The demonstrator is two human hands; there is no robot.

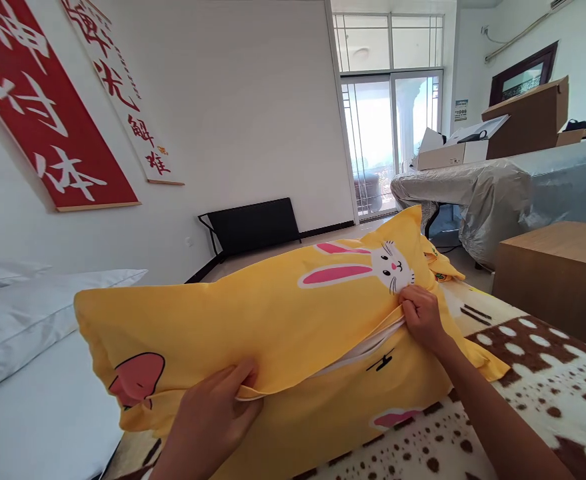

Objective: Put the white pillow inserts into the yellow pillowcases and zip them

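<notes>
A yellow pillowcase [273,320] with a white rabbit print is stretched over a pillow and stands on its long side in front of me. Along its middle runs the opening, where a strip of the white pillow [360,348] shows. My left hand [217,413] pinches the opening's upper hem near its left end, thumb and fingers closed on the cloth. At the right end, my right hand [421,315] is closed on the same hem, just below the rabbit's face. Most of the pillow is hidden inside the case.
Under the pillowcase lies a brown and cream spotted blanket [537,393]. White pillows [27,327] are at the left. A wooden box [557,267] stands at the right, near a plastic-covered table [477,187] bearing cardboard boxes [527,120]. A black folded frame [255,227] leans by the wall.
</notes>
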